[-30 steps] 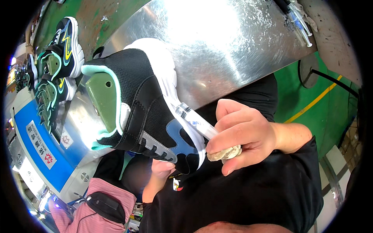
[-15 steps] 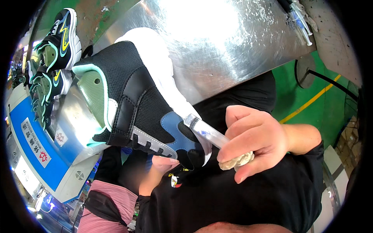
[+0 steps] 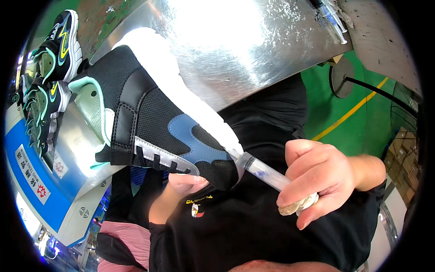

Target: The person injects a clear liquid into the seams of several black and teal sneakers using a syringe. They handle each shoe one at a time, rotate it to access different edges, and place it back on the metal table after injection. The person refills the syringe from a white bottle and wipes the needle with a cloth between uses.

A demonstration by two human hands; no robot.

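A black sneaker (image 3: pixel 149 109) with a white sole, blue overlay and mint-green collar lies tilted across the middle, a green shoe last inside it. My left hand (image 3: pixel 186 182) grips it from below near the toe; most of its fingers are hidden behind the shoe. In my right hand (image 3: pixel 319 177) is a clear plastic syringe (image 3: pixel 265 173), its plunger end wrapped in a pale lumpy material. The syringe tip meets the seam between the white sole and the upper at the toe.
Several similar sneakers (image 3: pixel 63 45) stand in a row at the left, beside a blue and white machine panel (image 3: pixel 38 177). A shiny metal tabletop (image 3: pixel 204 68) spans the top. More syringes (image 3: pixel 333 20) lie at its far right. A person in pink clothing (image 3: pixel 129 245) is at lower left.
The sneaker has shifted left in view. My right hand and the syringe have moved right and slightly down, the tip now further round the toe edge. Both holds stay the same.
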